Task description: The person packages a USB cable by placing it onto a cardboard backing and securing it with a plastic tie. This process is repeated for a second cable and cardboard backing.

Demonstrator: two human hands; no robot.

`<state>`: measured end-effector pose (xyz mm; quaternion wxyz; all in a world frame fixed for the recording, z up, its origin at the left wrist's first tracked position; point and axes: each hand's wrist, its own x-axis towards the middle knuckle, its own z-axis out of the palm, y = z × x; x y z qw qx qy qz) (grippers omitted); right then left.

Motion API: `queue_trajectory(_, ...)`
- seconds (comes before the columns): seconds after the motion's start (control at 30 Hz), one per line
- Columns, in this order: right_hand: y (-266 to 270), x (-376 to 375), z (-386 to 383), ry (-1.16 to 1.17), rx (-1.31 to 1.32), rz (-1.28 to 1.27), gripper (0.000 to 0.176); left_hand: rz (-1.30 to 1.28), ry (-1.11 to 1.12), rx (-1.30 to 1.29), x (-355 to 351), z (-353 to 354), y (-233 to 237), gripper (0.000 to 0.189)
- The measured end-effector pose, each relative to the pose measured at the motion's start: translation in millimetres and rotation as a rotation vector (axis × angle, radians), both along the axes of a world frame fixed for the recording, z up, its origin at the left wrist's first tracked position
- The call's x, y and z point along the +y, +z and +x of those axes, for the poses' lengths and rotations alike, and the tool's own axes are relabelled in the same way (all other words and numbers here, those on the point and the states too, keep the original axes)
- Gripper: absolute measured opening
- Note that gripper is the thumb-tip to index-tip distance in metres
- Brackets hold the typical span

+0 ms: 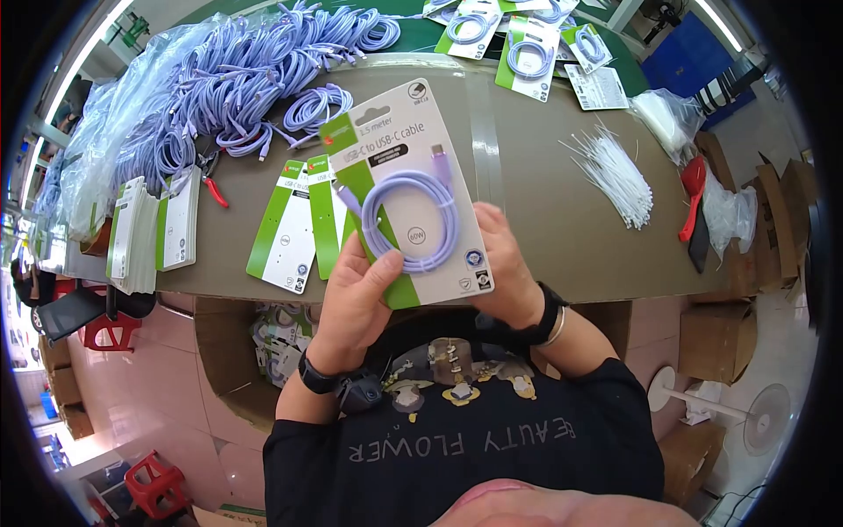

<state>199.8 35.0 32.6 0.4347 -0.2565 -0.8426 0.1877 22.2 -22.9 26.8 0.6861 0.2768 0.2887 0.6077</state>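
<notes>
My left hand (364, 279) grips a green and white cardboard card (395, 132) by its lower left side, thumb on the front. On the card's face sits a coiled lilac USB-C cable (369, 215), bound by clear ties at the top right and bottom, one connector at each side. My right hand (509, 268) is at the card's right edge, its fingers curled and partly hidden behind it, so what they pinch does not show. Two bare cards (285, 228) lie on the table just left of the held one.
A big heap of lilac cables (237, 79) and plastic bags covers the back left. Stacked cards (132, 237) and red-handled cutters (213, 189) lie left. White cable ties (615, 180) spread at right, near a red tool (692, 193). Finished carded cables (529, 57) lie at the back. A carton (219, 369) stands below.
</notes>
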Motion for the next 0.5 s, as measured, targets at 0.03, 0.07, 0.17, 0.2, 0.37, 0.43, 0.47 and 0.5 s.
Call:
queue_trajectory(0.03,-4.8,3.7,2.8,-0.004,-0.068,0.062,0.025,0.005,0.007,0.055,-1.7,-0.3,-1.5,0.049)
queue_trajectory(0.07,-9.4,7.7,6.7,-0.011,-0.135,0.124,0.025,0.002,0.004,0.054,-1.5,1.9,-2.0,0.049)
queue_trajectory(0.17,-10.5,13.5,16.8,-0.012,-0.252,0.156,0.026,0.025,0.198,0.185,1.6,14.5,-2.6,0.042)
queue_trajectory(0.2,-9.4,15.5,18.1,-0.007,-0.29,0.128,0.028,0.027,0.204,0.187,5.6,10.4,-8.4,0.042)
queue_trajectory(0.37,19.3,5.0,12.2,-0.054,-0.043,-0.097,0.025,0.017,-0.311,-0.7,23.5,-20.1,-54.0,0.047)
queue_trajectory(0.43,16.0,3.1,10.3,-0.022,-0.029,-0.124,0.024,0.0,-0.48,-1.009,24.6,-17.4,-57.4,0.055)
queue_trajectory(0.47,14.4,2.3,10.8,-0.015,-0.043,-0.142,0.023,-0.004,-0.468,-0.994,23.4,-19.2,-58.1,0.055)
queue_trajectory(0.5,13.2,1.8,10.3,-0.012,-0.063,-0.159,0.022,0.009,-0.459,-0.997,23.4,-19.1,-58.8,0.056)
